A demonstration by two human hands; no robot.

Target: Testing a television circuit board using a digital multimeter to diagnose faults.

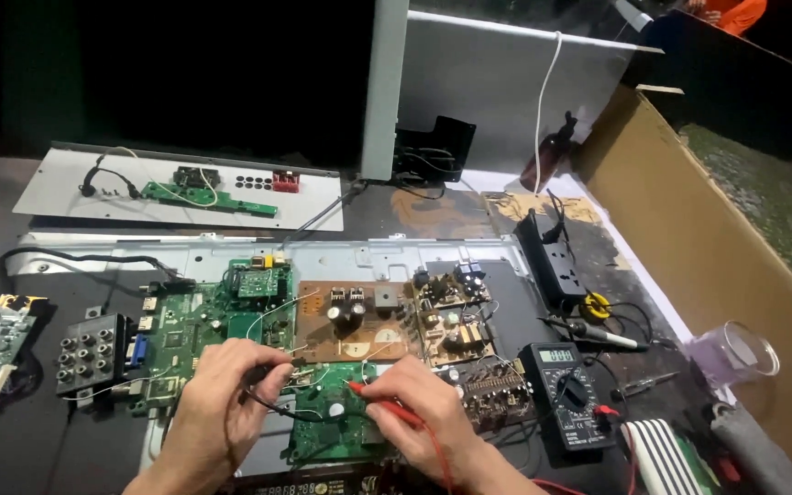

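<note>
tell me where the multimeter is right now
In the head view the black multimeter lies on the person's right, just beyond the right hand, beside the brown circuit board and below the black power strip.

Multimeter (567, 394) on desk right of green circuit boards: black body, small rectangular grey-green screen (560, 356) at top edge, lit pale, digits showing. Brown cardboard sheet (717, 247) standing along right side, tilted, plain, unprinted. No other labels legible.
</note>
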